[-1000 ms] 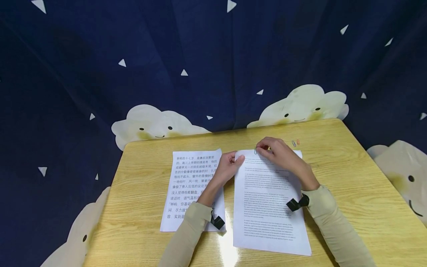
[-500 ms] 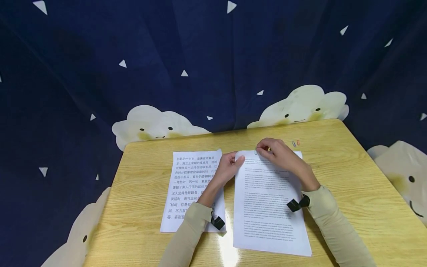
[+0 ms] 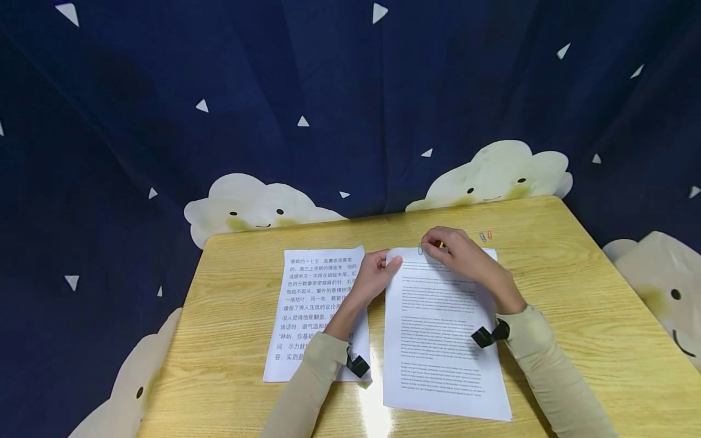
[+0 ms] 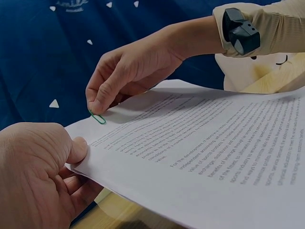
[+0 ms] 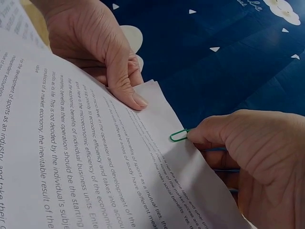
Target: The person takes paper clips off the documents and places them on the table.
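A stack of printed English sheets [image 3: 438,340] lies in front of the person, its top end lifted. At its upper left corner the left hand [image 3: 378,274] pinches the paper, thumb on top and fingers beneath. The right hand [image 3: 460,255] pinches a green paper clip [image 5: 179,136] at the top edge between thumb and fingers. In the left wrist view the clip's looped end [image 4: 99,118] lies over the printed side of the sheet. How far the clip reaches behind the paper is hidden.
Another stack of paper with large Chinese print [image 3: 314,304] lies to the left, partly under the left forearm. A blue paper clip [image 3: 482,237] and a red paper clip [image 3: 490,235] rest on the wooden table [image 3: 219,340] beyond the right hand. A dark blue curtain [image 3: 328,73] hangs behind.
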The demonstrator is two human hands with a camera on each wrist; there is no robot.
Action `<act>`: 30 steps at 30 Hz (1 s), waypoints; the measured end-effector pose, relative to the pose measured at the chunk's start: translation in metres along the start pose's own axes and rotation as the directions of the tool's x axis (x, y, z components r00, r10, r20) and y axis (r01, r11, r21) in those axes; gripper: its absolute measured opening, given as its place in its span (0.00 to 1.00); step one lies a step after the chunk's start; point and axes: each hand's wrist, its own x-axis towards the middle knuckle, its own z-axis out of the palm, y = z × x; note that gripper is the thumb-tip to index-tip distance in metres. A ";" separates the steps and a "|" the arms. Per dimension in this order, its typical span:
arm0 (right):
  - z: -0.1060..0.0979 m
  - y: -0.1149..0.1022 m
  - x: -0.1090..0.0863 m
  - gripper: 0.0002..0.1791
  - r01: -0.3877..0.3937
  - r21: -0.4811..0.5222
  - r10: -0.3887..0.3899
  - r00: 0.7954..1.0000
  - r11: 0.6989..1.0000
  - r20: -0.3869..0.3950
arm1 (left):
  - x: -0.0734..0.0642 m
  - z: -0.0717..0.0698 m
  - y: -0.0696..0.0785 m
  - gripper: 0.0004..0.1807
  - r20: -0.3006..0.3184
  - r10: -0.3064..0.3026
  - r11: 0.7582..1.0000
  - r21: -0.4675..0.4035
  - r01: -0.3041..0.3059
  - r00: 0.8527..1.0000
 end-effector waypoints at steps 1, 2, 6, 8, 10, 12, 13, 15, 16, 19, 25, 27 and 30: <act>0.000 0.000 0.000 0.06 0.001 0.001 -0.001 1.000 1.000 0.000 | 0.000 0.000 0.000 0.14 -0.001 0.002 1.000 0.004 -0.002 1.000; 0.000 0.000 0.000 0.06 0.002 0.002 -0.002 1.000 1.000 0.000 | 0.000 0.000 0.000 0.14 -0.002 0.001 1.000 0.004 -0.001 1.000; 0.000 0.000 0.000 0.06 0.013 0.000 -0.013 1.000 1.000 -0.005 | 0.000 0.000 0.000 0.14 -0.003 -0.001 1.000 -0.001 0.001 1.000; 0.000 0.000 -0.001 0.05 0.018 0.004 -0.018 1.000 1.000 -0.007 | 0.000 -0.001 0.000 0.14 -0.001 -0.004 1.000 -0.006 0.004 1.000; -0.001 0.000 -0.001 0.05 0.021 0.010 -0.021 1.000 1.000 -0.009 | 0.000 -0.001 0.000 0.14 0.000 -0.003 1.000 -0.005 0.003 1.000; -0.001 0.001 -0.002 0.05 0.023 0.019 -0.023 1.000 1.000 -0.010 | 0.000 -0.001 0.001 0.14 0.002 0.002 1.000 -0.007 -0.002 1.000; -0.001 0.001 -0.002 0.05 0.025 0.023 -0.025 1.000 0.999 -0.011 | 0.000 -0.001 0.000 0.14 0.003 0.004 1.000 -0.010 -0.004 1.000; -0.002 0.001 -0.002 0.05 0.033 0.026 -0.033 0.999 0.999 -0.015 | 0.000 -0.001 0.000 0.14 0.002 0.010 1.000 -0.008 -0.010 1.000; -0.002 0.002 -0.003 0.05 0.037 0.026 -0.036 0.999 0.999 -0.017 | 0.001 -0.001 0.000 0.14 0.001 0.012 1.000 -0.009 -0.012 1.000; -0.002 0.002 -0.004 0.05 0.048 0.026 -0.048 0.999 0.998 -0.024 | 0.000 0.000 0.000 0.14 0.003 0.011 1.000 -0.006 -0.011 1.000; -0.002 0.002 -0.004 0.04 0.055 0.033 -0.054 0.998 0.998 -0.027 | 0.000 -0.002 0.000 0.15 0.017 0.007 1.000 -0.003 -0.007 1.000; -0.003 0.002 -0.004 0.04 0.055 0.036 -0.054 0.998 0.998 -0.026 | 0.000 -0.002 0.000 0.15 0.019 0.007 1.000 -0.003 -0.007 1.000; -0.003 0.001 -0.004 0.04 0.060 0.038 -0.059 0.998 0.997 -0.030 | 0.000 -0.003 0.000 0.15 0.020 0.002 1.000 -0.013 -0.001 1.000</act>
